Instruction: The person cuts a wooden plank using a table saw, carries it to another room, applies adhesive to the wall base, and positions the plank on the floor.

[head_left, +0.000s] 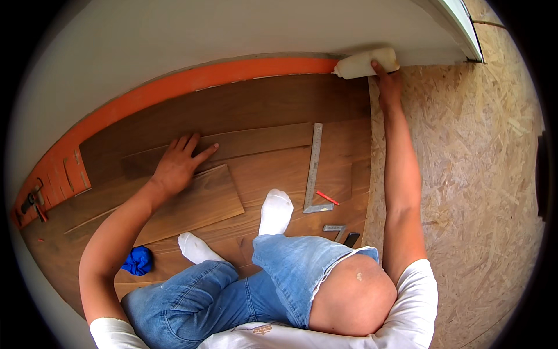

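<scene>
My right hand (388,81) grips a cream plastic squeeze bottle (363,63), lying sideways with its nozzle pointing left by the orange strip (192,77) along the wall base. My left hand (180,160) rests with fingers spread on a loose dark wood plank (261,142). A shorter board (203,200) lies just below that hand. A metal square (315,163) and a red pencil (327,198) lie on the laid wood flooring to the right of my left hand.
Particleboard flooring (465,203) spans the right side, beside a white door frame (468,29). The pale wall (192,29) curves across the top. Tools (32,200) lie at far left, a blue cloth (138,260) near my left leg, a smaller square (334,228) by my knee.
</scene>
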`<state>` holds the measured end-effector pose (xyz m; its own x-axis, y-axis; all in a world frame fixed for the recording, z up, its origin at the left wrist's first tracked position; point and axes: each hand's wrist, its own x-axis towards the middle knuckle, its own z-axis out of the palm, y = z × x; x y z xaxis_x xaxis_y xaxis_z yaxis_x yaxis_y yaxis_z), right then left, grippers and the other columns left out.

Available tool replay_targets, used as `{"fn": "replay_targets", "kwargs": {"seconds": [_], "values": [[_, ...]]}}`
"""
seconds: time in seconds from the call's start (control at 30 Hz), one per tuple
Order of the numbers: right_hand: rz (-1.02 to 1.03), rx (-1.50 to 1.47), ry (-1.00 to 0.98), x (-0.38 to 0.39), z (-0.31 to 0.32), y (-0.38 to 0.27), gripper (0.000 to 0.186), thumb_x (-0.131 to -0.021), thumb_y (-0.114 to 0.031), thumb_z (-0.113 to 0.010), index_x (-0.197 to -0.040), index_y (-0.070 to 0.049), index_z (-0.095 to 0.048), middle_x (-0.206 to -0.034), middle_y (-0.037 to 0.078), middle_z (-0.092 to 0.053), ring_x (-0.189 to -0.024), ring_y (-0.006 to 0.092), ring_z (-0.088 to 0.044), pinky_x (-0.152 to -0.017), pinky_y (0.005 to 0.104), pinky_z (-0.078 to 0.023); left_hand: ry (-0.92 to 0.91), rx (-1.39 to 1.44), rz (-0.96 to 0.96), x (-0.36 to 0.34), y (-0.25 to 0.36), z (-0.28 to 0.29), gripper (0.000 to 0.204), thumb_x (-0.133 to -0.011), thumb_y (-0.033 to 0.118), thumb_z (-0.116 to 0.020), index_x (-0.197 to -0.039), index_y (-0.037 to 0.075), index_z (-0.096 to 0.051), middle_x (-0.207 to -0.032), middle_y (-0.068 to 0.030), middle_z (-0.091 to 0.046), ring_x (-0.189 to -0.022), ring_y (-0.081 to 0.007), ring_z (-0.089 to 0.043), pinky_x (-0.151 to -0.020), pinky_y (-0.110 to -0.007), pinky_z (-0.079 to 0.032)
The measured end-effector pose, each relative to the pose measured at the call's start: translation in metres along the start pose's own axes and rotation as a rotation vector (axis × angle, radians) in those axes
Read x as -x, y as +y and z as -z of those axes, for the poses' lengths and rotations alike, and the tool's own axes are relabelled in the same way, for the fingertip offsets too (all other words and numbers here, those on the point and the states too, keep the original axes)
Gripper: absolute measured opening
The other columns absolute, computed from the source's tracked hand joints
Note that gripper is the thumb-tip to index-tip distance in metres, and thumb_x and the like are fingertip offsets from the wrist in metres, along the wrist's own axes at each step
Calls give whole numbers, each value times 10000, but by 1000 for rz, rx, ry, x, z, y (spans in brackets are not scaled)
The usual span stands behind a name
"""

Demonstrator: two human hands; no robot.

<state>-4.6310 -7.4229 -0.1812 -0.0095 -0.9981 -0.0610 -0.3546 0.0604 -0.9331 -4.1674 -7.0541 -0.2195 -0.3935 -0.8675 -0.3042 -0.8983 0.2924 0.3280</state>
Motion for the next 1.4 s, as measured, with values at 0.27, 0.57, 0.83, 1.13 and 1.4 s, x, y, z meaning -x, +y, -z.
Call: {"fn": "replay_targets", "kwargs": {"seconds": [0.27,0.57,0.83,1.13,1.4], "values": [[1,91,26,-8,7,-6,447,-901,-192,-856,-1238,52,-689,-1115,103,-743,-984,180,-692,-825,343,-566,-1,31,9,0,2,4,822,-837,0,-659,-1584,295,-485,-1564,-234,-438,-1401,-425,-457,-1185,-538,-382],[203,270,66,-24,31,1,438,-888,-220,-870,-1220,15,-707,-1085,76,-756,-964,165,-692,-809,329,-562,45,-10,-12,1,-1,-2,824,-824,45,-740,-1570,299,-501,-1541,-233,-458,-1356,-409,-481,-1158,-516,-411],[287,517,83,-28,35,3,496,-871,-294,-874,-1206,40,-725,-1110,161,-784,-1014,247,-741,-889,373,-562,42,15,-12,3,-2,2,855,-786,-11,-694,-1566,290,-512,-1522,-243,-476,-1335,-417,-500,-1126,-519,-428],[343,422,115,3,25,-11,434,-910,-212,-839,-1233,39,-693,-1151,152,-765,-1049,249,-729,-908,379,-560,0,23,-12,2,-2,4,830,-836,-32,-619,-1588,288,-476,-1558,-245,-444,-1371,-424,-479,-1153,-528,-411],[-210,-799,473,131,18,13,457,-1084,-211,-628,-1472,-20,-483,-1480,179,-554,-1340,381,-579,-1096,611,-551,-21,-55,6,1,-1,-3,822,-867,12,-644,-1616,281,-440,-1604,-280,-372,-1373,-457,-453,-1193,-555,-367]]}}
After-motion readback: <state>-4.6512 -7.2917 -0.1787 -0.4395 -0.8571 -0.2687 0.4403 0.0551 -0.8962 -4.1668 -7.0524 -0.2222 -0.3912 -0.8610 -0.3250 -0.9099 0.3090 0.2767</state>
